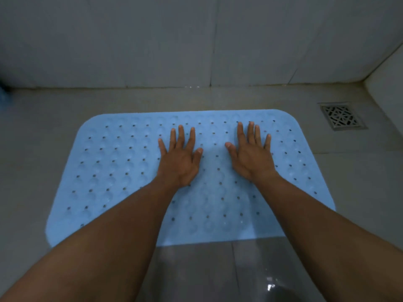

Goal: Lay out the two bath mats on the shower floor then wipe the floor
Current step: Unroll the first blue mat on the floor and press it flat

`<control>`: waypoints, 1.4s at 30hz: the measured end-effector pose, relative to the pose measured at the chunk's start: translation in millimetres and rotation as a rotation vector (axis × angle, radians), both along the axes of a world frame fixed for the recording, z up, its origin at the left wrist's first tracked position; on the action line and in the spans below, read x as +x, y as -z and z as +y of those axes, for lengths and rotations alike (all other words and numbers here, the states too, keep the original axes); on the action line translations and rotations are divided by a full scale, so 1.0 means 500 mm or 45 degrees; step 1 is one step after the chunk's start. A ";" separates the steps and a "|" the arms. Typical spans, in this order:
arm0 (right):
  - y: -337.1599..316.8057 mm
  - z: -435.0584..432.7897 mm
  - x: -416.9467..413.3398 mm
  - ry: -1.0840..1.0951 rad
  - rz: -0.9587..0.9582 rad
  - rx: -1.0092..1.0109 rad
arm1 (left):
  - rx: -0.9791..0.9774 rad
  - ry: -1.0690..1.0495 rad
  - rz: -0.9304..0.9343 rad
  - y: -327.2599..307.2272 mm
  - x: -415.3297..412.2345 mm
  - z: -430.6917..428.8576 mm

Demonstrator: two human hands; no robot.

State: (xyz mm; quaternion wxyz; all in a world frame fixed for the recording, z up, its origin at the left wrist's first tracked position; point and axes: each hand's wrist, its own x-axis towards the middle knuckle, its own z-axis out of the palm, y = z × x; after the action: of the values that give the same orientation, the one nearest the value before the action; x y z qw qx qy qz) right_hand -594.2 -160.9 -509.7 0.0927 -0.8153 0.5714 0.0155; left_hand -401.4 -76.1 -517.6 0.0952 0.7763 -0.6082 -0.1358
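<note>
A light blue bath mat (113,162) with rows of small holes lies flat on the grey tiled shower floor (349,182). My left hand (181,158) presses flat on the mat's middle, fingers straight and spread. My right hand (250,153) lies flat on the mat just to the right of it, fingers straight too. Both forearms reach in from the bottom of the view. Only one mat is in view.
A square metal drain grate (342,116) sits in the floor at the right, beyond the mat's corner. Tiled walls (196,40) close the far side and the right. Something blue (4,99) shows at the left edge. The floor near me is wet and shiny (218,275).
</note>
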 end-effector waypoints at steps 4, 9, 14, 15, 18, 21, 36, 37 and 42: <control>-0.021 0.137 0.091 -0.061 -0.070 0.055 | -0.026 -0.094 -0.064 -0.010 0.072 0.155; -0.011 0.276 0.226 -0.247 -0.085 0.088 | 0.091 -0.281 -0.159 0.000 0.175 0.287; 0.022 0.326 0.286 -0.277 -0.003 0.098 | 0.150 -0.311 -0.141 0.014 0.225 0.326; 0.030 0.326 0.286 -0.280 0.010 0.079 | 0.146 -0.306 -0.152 0.019 0.228 0.330; 0.045 0.327 0.285 -0.279 -0.003 0.027 | 0.105 -0.309 -0.198 0.032 0.233 0.340; 0.053 0.332 0.285 -0.252 -0.040 -0.004 | 0.125 -0.320 -0.191 0.035 0.232 0.338; 0.053 0.329 0.286 -0.264 -0.048 0.018 | 0.142 -0.339 -0.206 0.029 0.234 0.334; 0.053 0.328 0.286 -0.267 -0.053 0.024 | 0.142 -0.338 -0.202 0.030 0.233 0.335; 0.029 0.315 0.272 -0.358 -0.102 0.170 | 0.243 -0.351 -0.190 0.032 0.239 0.328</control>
State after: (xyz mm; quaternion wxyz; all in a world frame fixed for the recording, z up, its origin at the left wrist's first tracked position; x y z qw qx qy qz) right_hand -458.1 -3.3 -524.0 0.1663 -0.8793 0.4450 0.0336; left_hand -282.0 87.9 -533.5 -0.0064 0.8657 -0.4858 -0.1207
